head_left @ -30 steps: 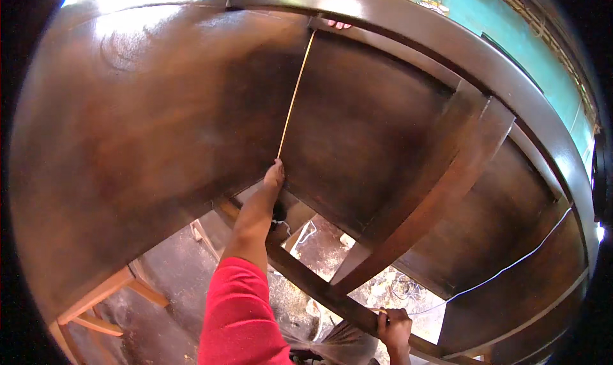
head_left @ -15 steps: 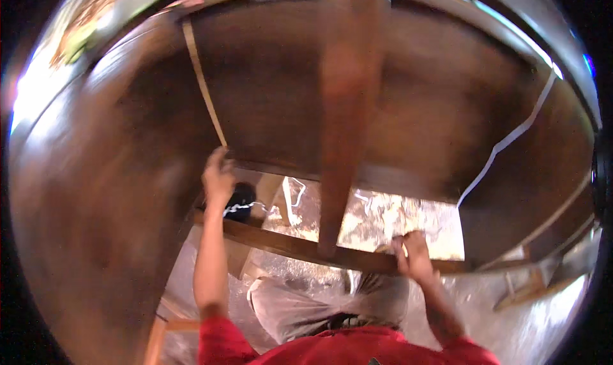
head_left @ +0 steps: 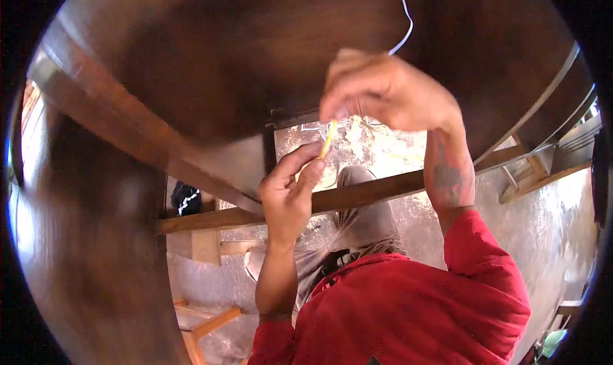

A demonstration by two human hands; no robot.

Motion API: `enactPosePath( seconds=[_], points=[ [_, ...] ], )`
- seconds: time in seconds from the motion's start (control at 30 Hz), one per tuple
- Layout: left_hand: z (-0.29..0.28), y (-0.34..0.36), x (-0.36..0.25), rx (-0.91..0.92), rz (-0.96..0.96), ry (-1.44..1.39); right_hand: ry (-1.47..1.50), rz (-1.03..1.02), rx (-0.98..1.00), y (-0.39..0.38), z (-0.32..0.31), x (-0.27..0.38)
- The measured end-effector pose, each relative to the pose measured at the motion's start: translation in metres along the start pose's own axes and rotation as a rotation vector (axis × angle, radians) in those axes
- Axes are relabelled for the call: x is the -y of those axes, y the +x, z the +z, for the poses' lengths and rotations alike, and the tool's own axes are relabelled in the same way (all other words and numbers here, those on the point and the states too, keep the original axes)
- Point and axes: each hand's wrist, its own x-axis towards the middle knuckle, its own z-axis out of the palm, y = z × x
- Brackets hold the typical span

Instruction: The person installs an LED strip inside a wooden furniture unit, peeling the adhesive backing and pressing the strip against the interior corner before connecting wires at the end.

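A thin yellow strip stands tilted between my two hands, in front of the opening in the dark wooden furniture. My left hand pinches its lower end between thumb and fingers. Above it, my right hand bends down with its fingertips drawn together at the strip's upper end. Motion blurs those fingers, and what lies between them is hard to make out. A white cord hangs down the dark panel and passes out of sight behind my right hand.
A wooden rail crosses below my hands, over my legs. A wooden bar slants down from the left to it. A black bundle with a white cord sits behind the rail. Orange-brown wooden framing stands lower left; another wooden piece lies right.
My hands have left their separate places at the opening and come together around the yellow strip. The view has turned, so the wooden bar now lies left instead of in the middle.
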Motion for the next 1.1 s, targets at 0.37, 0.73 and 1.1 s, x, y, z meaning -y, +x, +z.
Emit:
enactPosePath(
  seconds=[0.37, 0.73, 1.1],
  points=[
    [-0.027, -0.079, 0.026, -0.051, -0.407, -0.059, -0.803, -0.066, -0.544, 0.014, -0.023, -0.047],
    [-0.086, -0.188, 0.09, 0.078, -0.429, 0.525, -0.398, 0.128, 0.357, -0.003, 0.112, 0.075],
    [-0.019, -0.177, 0.112, -0.096, 0.15, 0.36, -0.117, 0.567, 0.059, 0.228, 0.462, -0.037]
  ],
)
